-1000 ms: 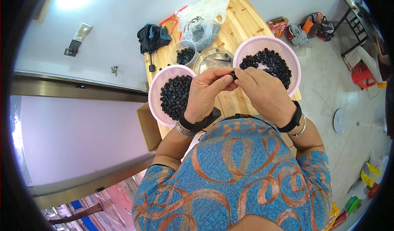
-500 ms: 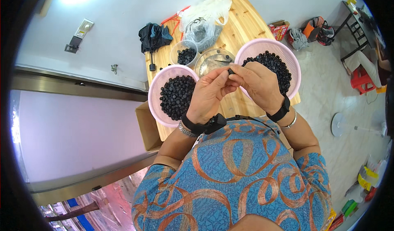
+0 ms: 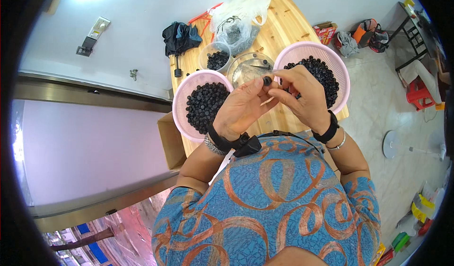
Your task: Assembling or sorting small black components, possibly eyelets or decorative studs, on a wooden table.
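My left hand (image 3: 243, 103) pinches a small round black cap-like piece (image 3: 267, 81) between thumb and fingers. Close beside it is my right hand (image 3: 305, 98), its thumb and forefinger spread apart with a gap between them. Behind the right hand stands a pink basket (image 3: 345, 72) of small black pieces (image 3: 322, 74), partly covered by that hand. A second pink basket (image 3: 177, 111) of black round pieces (image 3: 205, 106) sits left of my left hand. Just past my fingertips, a shallow clear dish (image 3: 236, 70) holds dark tweezers (image 3: 259, 67) and a few black bits.
A clear tub (image 3: 204, 58) with black pieces stands between the left basket and the plastic bags (image 3: 239, 20). A folded dark umbrella (image 3: 180, 41) lies at the wooden table's (image 3: 286, 22) left edge. A cardboard box (image 3: 171, 141) is below that side. A red stool (image 3: 418, 96) is far right.
My right thumb and forefinger have moved apart and away from the left fingertips. The black piece, previously mostly hidden between both hands, now shows in my left hand.
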The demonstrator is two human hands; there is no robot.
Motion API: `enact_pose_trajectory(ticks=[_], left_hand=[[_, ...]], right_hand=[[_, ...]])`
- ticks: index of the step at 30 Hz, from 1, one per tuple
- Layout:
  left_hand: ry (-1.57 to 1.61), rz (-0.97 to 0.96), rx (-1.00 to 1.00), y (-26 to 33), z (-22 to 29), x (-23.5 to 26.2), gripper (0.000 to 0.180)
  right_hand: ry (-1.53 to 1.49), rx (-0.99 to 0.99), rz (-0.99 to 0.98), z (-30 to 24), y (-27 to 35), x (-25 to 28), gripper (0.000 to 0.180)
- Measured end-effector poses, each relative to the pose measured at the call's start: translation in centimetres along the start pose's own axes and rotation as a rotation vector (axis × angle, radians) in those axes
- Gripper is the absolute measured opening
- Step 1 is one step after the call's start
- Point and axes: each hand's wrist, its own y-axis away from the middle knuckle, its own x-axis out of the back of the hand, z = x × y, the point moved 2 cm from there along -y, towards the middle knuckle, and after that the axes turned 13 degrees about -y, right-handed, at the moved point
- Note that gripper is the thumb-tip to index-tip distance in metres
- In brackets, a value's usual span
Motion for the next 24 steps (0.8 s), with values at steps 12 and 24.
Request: enact_pose_trajectory(ticks=[12,24], left_hand=[[-0.213,0.016,-0.341,0.3,0.1,-1.8,0.027],[-0.214,-0.014,-0.304,1.2,0.3,-1.6,0.027]], right_hand=[[-0.23,0.006,0.194,0.3,0.2,-2.0,0.027],[-0.104,0.14,0.05,-0.5,-0.3,-1.2,0.016]])
